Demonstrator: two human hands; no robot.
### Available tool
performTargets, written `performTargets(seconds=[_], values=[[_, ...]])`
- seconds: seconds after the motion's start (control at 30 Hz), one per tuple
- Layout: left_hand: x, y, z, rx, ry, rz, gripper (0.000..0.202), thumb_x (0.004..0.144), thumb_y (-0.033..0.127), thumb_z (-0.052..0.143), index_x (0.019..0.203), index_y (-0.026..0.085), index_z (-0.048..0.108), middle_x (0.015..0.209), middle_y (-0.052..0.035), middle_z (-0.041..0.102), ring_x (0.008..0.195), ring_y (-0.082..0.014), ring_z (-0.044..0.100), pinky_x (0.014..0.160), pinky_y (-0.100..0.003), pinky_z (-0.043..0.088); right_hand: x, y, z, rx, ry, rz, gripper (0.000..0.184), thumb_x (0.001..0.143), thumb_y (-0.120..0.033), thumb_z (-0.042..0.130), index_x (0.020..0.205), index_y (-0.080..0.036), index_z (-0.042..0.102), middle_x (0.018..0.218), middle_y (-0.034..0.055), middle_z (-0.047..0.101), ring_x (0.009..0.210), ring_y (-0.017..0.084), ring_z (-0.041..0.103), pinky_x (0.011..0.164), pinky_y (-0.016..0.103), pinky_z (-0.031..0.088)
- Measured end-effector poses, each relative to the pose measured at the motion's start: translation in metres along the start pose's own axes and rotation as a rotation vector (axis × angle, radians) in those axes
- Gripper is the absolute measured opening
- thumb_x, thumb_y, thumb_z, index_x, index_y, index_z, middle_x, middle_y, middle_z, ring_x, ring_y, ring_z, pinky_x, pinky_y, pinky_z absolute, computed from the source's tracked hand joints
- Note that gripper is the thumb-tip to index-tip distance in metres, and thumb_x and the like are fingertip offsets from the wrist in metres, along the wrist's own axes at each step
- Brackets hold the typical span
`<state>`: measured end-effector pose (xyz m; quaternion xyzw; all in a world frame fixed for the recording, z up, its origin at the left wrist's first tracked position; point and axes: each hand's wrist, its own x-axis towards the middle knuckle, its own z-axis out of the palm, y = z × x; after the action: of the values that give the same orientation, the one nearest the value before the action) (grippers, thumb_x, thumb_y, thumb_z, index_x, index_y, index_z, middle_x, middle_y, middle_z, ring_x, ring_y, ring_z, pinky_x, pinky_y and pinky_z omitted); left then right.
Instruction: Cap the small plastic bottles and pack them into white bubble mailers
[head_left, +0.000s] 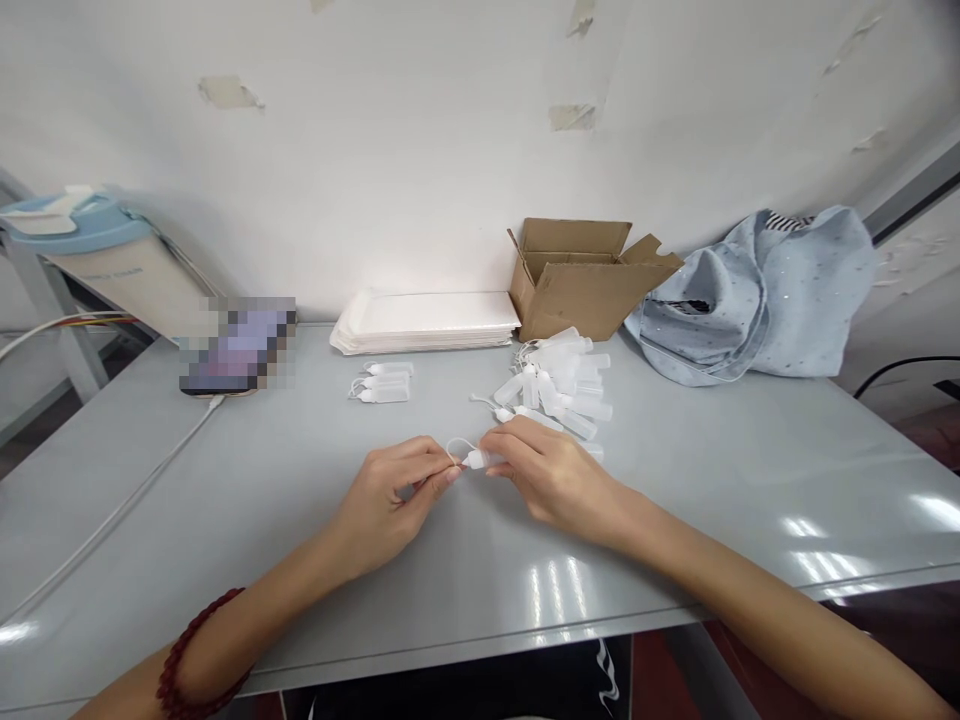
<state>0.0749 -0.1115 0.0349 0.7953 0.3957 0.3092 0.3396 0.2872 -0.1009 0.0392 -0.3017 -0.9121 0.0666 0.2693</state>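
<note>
My right hand (544, 465) grips a small translucent dropper bottle (477, 458) lying sideways, its white nozzle pointing left. Most of that bottle's body is hidden behind my fingers. A thin white strap (459, 441) arches from the bottle's neck to my left hand (409, 487), where thumb and forefinger pinch its end; the tip itself is hidden. Just beyond my right hand lies a loose pile of similar bottles (566, 375). Several more bottles (386, 383) rest in a neat stack beyond my left hand.
White padded envelopes (427, 318) are piled against the wall, beside an open cardboard box (581, 295). A light blue fabric bag (757, 300) sits at the right. On the left, a phone (240, 350) with a white cable (120, 505) leans near a large blue-lidded cup (112, 255).
</note>
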Motion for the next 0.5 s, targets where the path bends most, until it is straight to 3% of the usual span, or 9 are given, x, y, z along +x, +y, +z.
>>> performTargets(seconds=[0.3, 0.5], values=[[0.0, 0.002, 0.002, 0.021, 0.012, 0.021, 0.029, 0.093, 0.021, 0.041, 0.071, 0.016, 0.061, 0.064, 0.0, 0.048, 0.058, -0.0114, 0.045, 0.054, -0.022, 0.036, -0.002, -0.003, 0.008, -0.016, 0.031, -0.014, 0.015, 0.089, -0.007, 0.041, 0.096, -0.013, 0.053, 0.082, 0.009, 0.062, 0.072, 0.018, 0.053, 0.059, 0.028, 0.046], [0.002, -0.002, 0.004, 0.034, 0.027, 0.028, 0.03, 0.091, 0.021, 0.044, 0.067, 0.016, 0.06, 0.064, 0.0002, 0.048, 0.058, -0.0115, 0.046, 0.054, -0.023, 0.037, -0.001, -0.004, 0.01, 0.056, 0.025, 0.04, 0.015, 0.09, -0.01, 0.04, 0.096, -0.015, 0.053, 0.083, 0.009, 0.061, 0.072, 0.018, 0.055, 0.059, 0.028, 0.048]])
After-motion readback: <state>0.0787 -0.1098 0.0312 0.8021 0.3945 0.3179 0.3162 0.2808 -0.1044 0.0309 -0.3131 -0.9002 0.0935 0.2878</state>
